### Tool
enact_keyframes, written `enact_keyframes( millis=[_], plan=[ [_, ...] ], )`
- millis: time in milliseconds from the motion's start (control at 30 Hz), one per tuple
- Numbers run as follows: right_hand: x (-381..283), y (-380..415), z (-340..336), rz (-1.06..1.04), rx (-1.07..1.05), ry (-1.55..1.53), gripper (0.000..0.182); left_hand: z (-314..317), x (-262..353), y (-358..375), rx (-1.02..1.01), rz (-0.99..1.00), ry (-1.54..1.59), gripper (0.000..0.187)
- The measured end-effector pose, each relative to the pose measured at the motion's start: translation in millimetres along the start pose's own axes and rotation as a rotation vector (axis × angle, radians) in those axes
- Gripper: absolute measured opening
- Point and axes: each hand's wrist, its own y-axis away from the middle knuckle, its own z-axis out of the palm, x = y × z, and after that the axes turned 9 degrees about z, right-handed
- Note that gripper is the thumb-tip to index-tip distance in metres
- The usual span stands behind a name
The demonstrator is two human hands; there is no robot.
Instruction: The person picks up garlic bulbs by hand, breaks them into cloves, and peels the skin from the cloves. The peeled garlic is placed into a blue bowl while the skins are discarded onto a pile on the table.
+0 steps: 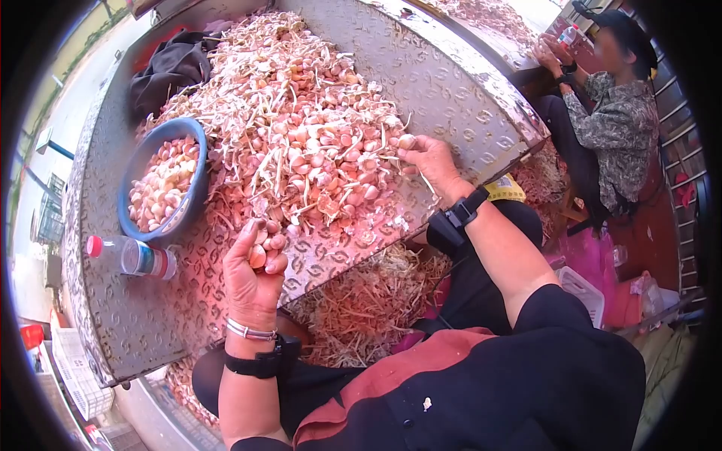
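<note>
My left hand (252, 284) is closed around several garlic cloves (258, 257), held just above the front of the patterned metal table (188, 308). At the right edge of a large heap of garlic cloves and dry stalks (316, 150), my right hand (435, 161) pinches a single garlic clove (407, 141) between thumb and fingers. A blue bowl (197, 197) holding many loose cloves stands left of the heap. Both wrists wear black straps, and the left one also has bracelets.
A clear plastic bottle with a red cap (135, 257) lies in front of the bowl. Dark cloth (169, 71) rests at the back left. Stalks and skins (376, 301) are piled below the table edge. Another person (617, 128) sits at the right, with a bottle (568, 35) near their hands.
</note>
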Motion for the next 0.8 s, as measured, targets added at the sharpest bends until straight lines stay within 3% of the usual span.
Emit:
enact_keyframes(
  millis=[233, 433, 633, 800],
  plan=[
    [-18.3, 10.2, 13.0, 0.003, -0.098, 0.087, 0.021, 15.1, -9.7, 2.7, 0.049, -0.023, -0.065, 0.019],
    [-23.2, 31.3, 34.1, -0.082, -0.167, 0.177, 0.021, 13.9, 7.7, 17.2, -0.051, -0.006, 0.055, 0.015],
    [-2.4, 69.5, 49.5, 0.085, -0.436, 0.168, 0.02, 29.6, 65.2, 121.3, -0.051, 0.325, 0.026, 0.015],
    [8.5, 82.6, 60.4, 0.049, -0.548, 0.21, 0.016, -47.0, 118.4, 219.4, 0.28, 0.74, 0.091, 0.017]
  ],
)
